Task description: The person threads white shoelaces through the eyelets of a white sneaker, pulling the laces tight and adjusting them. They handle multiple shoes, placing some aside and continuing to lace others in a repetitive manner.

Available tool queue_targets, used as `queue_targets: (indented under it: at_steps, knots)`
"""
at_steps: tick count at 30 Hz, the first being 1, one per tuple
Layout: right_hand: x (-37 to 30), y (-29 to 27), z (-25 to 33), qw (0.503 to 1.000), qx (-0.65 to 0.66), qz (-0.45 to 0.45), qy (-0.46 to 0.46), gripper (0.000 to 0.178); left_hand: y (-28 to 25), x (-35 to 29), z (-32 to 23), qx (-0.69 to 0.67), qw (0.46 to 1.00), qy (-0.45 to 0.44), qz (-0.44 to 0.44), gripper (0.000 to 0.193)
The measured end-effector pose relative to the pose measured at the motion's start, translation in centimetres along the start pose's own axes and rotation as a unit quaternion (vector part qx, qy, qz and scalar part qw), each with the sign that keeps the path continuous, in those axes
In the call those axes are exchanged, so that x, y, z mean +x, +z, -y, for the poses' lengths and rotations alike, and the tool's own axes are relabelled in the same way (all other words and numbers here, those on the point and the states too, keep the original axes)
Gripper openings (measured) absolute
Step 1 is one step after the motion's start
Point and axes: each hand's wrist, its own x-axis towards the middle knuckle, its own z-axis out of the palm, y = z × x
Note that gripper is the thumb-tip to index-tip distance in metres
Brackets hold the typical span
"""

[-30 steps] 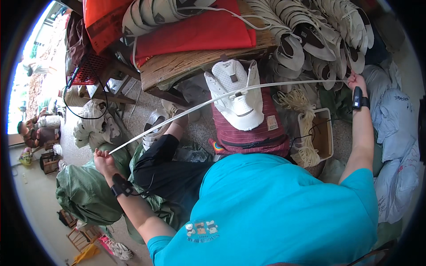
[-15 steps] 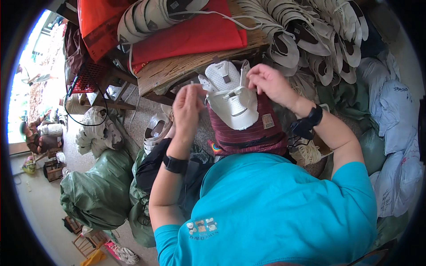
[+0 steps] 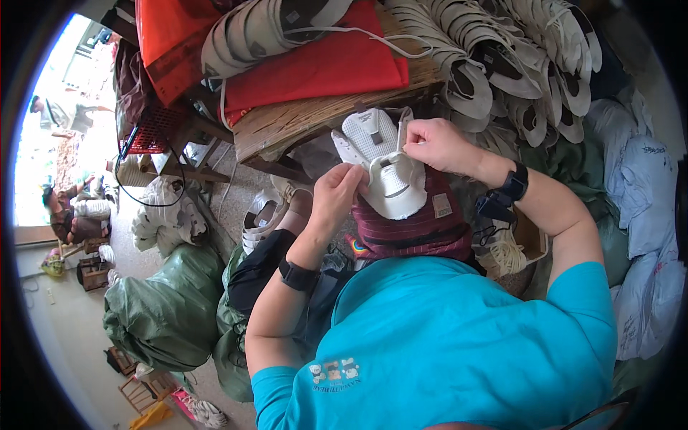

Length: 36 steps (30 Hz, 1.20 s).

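Note:
A white shoe upper (image 3: 406, 195) with a perforated tongue (image 3: 372, 134) lies across my lap on maroon striped cloth (image 3: 408, 236). Its toe points toward me and its side flaps stand apart around the tongue. My left hand (image 3: 338, 188) is closed in a pinch at the upper's left edge, near the throat. On the other side, my right hand (image 3: 437, 145) pinches the right flap with curled fingers. Any lace between the fingertips is too small to make out. A black band circles each wrist.
Ahead stands a wooden table (image 3: 287, 125) with a red cloth (image 3: 322, 72) and a stack of shoe uppers (image 3: 247, 39). More uppers (image 3: 494, 64) hang in rows at the right. Green sacks (image 3: 168, 315) lie left, pale bags (image 3: 648, 193) right. A box holds cord (image 3: 507, 252).
My left hand has come in to the upper's left edge and its fingers have closed there. My right hand's fingers have curled tighter at the right flap. The whole view has shifted slightly.

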Motion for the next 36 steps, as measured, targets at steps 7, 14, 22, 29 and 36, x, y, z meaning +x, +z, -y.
queue_targets:
  at_steps: [7,14,22,29,36]
  knots:
    - [1.3,-0.3,3.4,0.925,-0.315,0.042,-0.209,0.010,-0.5,0.5,-1.8,0.146,0.988,-0.022,-0.044,0.027]
    - [3.1,-1.9,4.6,0.864,-0.416,0.174,-0.223,0.011,-0.6,2.8,-3.4,0.575,0.805,0.131,0.071,0.023]
    - [5.1,-3.9,5.8,0.894,-0.310,0.187,-0.265,0.022,-3.3,2.6,-6.5,0.463,0.830,0.293,0.103,0.032]
    - [5.2,-5.4,6.5,0.900,-0.260,0.265,-0.226,0.029,-3.9,3.4,-6.6,0.490,0.823,0.234,0.164,0.028]
    - [4.2,-4.5,5.4,0.927,-0.252,0.211,-0.182,0.024,-3.4,4.9,-4.9,0.489,0.816,0.259,0.165,0.029]
